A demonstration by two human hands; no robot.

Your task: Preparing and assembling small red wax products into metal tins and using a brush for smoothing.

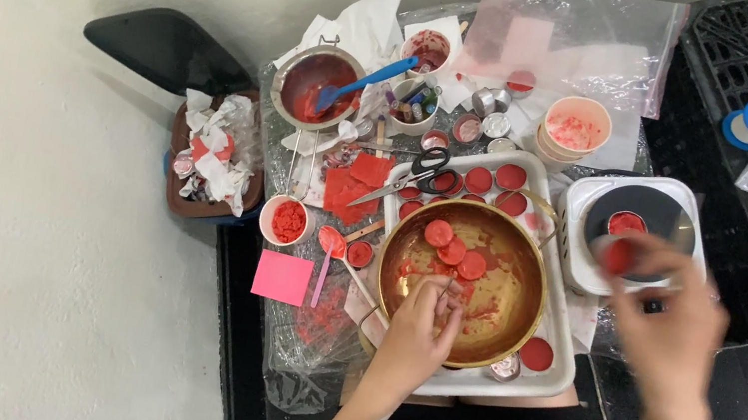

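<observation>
Hands: left hand (421, 324) pinching a thin tool in brass bowl (519, 310) — right hand (669, 325), blurred at three o'clock, fingers gripping red disc (617, 256).

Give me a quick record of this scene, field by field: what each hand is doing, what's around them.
left hand: at the rim of the gold bowl, fingers reaching inside
gold bowl: holds red discs and red smears
right hand: blurred, holding a small red piece over the scale
scale: another red piece rests on its dark plate
white tray: under the bowl, with small tins of red wax
scissors: lying behind the bowl
metal pot: with a blue spatula
pink note: left of the bowl
</observation>
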